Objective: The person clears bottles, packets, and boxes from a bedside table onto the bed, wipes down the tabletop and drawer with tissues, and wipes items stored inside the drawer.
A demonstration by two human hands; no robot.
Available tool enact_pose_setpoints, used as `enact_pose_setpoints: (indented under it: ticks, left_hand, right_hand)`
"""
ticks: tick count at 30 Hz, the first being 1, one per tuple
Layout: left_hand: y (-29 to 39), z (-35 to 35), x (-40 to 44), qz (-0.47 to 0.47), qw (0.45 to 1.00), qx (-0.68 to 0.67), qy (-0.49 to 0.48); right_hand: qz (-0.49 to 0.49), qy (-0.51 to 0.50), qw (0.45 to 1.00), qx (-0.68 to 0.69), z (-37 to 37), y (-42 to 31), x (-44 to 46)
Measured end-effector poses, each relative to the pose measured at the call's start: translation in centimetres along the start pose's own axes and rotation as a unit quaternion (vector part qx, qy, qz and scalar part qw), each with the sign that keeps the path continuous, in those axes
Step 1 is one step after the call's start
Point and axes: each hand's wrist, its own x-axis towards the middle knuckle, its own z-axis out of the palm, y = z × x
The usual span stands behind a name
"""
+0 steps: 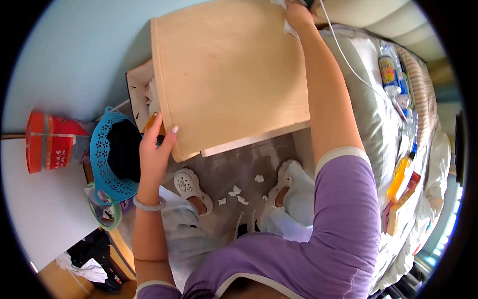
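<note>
A light wooden cabinet top [229,74] fills the upper middle of the head view. My left hand [157,147] is at its lower left corner, thumb and index finger spread apart, with an orange item [151,122] just behind the fingertips. My right hand [298,15] is at the far right corner, its fingers wrapped round a white tissue [290,29]. To the left of the cabinet top, an open box [135,84] with white crumpled material inside is partly hidden by the top.
Left stand a blue basket [102,154] with dark cloth and a red container [37,142]. White scraps [236,190] lie on the floor between my shoes. On the right, a bed [366,129] holds bottles [389,70] and an orange bottle [399,179]; a white cable [343,52] crosses it.
</note>
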Motion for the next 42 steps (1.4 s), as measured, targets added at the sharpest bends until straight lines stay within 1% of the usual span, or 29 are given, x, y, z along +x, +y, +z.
enact_pose_setpoints:
  ticks: [1, 3, 4, 6, 8, 9, 11, 13, 16, 19, 21, 22, 23, 26, 27, 28, 30, 32, 34, 36, 38, 39, 40, 42]
  left_hand:
    - [-0.2, 0.0, 0.1, 0.002, 1.0, -0.018, -0.003]
    - [0.0, 0.0, 0.1, 0.01, 1.0, -0.015, -0.003]
    - [0.0, 0.0, 0.1, 0.014, 1.0, -0.014, 0.001]
    - [-0.2, 0.2, 0.1, 0.006, 0.997, -0.07, -0.009]
    - [0.3, 0.1, 0.0, 0.007, 0.994, -0.107, -0.024]
    - [0.4, 0.1, 0.0, 0.019, 0.995, -0.098, -0.02]
    - [0.2, 0.2, -0.1, 0.04, 0.996, -0.08, -0.006]
    - [0.1, 0.3, -0.1, 0.025, 0.995, -0.095, -0.01]
    - [0.1, 0.2, 0.0, 0.007, 0.994, -0.111, -0.015]
    - [0.0, 0.2, 0.1, 0.012, 0.993, -0.116, -0.011]
    - [-0.7, 0.4, 0.3, 0.023, 0.994, -0.106, -0.006]
    - [-1.5, 0.5, 0.5, 0.028, 0.995, -0.096, -0.003]
    - [-1.7, 0.5, 0.6, 0.033, 0.996, -0.086, 0.0]
    - [-1.6, 0.7, 0.4, 0.028, 0.994, -0.101, 0.006]
    - [-1.6, 0.7, 0.4, 0.029, 0.993, -0.111, 0.002]
    - [-1.8, 0.7, 0.4, 0.029, 0.994, -0.108, 0.002]
    - [-2.0, 0.7, 0.5, 0.029, 0.994, -0.104, 0.001]
    - [-2.1, 0.8, 0.5, 0.026, 0.992, -0.125, -0.001]
    - [-2.4, 0.9, 0.7, 0.026, 0.989, -0.145, -0.004]
    - [-2.9, 0.8, 0.7, 0.025, 0.987, -0.157, -0.009]
    - [-2.5, 0.1, 0.6, -0.037, 0.97, -0.242, -0.011]
    - [-2.3, -0.3, 0.6, -0.068, 0.957, -0.282, -0.008]
    - [-2.3, -0.5, 0.7, -0.075, 0.964, -0.254, -0.027]
    - [-1.7, -1.1, 0.7, -0.084, 0.96, -0.263, -0.054]
  right_hand:
    - [0.043, 0.022, 0.994, 0.096, -0.7, -0.4, -1.2]
    - [0.132, 0.076, 0.949, 0.275, -1.9, 0.3, -3.2]
    - [0.12, 0.1, 0.94, 0.304, -1.8, 0.6, -4.3]
    - [0.095, 0.146, 0.916, 0.361, -1.3, 0.5, -6.9]
    - [0.125, 0.154, 0.898, 0.393, -2.6, 0.2, -10.4]
    - [0.139, 0.159, 0.887, 0.41, -3.6, -0.2, -12.5]
    - [0.134, 0.199, 0.884, 0.4, -4.1, -0.2, -15.9]
    - [0.143, 0.227, 0.878, 0.396, -4.1, -0.6, -18.7]
    - [0.138, 0.196, 0.87, 0.432, -5.0, -0.6, -23.1]
    - [0.143, 0.206, 0.859, 0.446, -5.8, -1.1, -27.3]
    - [0.159, 0.209, 0.874, 0.41, -5.6, -1.6, -28.8]
    - [0.164, 0.21, 0.88, 0.392, -5.6, -1.9, -29.1]
    - [0.189, 0.223, 0.885, 0.362, -6.0, -2.7, -28.9]
    - [0.225, 0.2, 0.875, 0.379, -7.1, -4.4, -28.0]
    - [0.22, 0.243, 0.857, 0.397, -7.7, -5.6, -27.6]
    - [0.215, 0.261, 0.854, 0.395, -8.3, -6.6, -27.6]
    - [0.223, 0.212, 0.868, 0.389, -10.4, -8.5, -27.5]
    - [0.192, 0.204, 0.881, 0.382, -13.2, -11.9, -27.2]
    - [0.141, 0.214, 0.851, 0.459, -17.1, -15.8, -27.6]
    - [0.096, 0.243, 0.826, 0.499, -20.4, -18.7, -27.8]
    - [0.063, 0.291, 0.769, 0.565, -22.6, -20.6, -28.0]
    - [0.053, 0.281, 0.747, 0.6, -23.4, -21.0, -28.2]
    - [0.037, 0.265, 0.723, 0.637, -24.2, -21.2, -28.6]
    - [0.003, 0.231, 0.673, 0.703, -25.1, -20.9, -29.4]
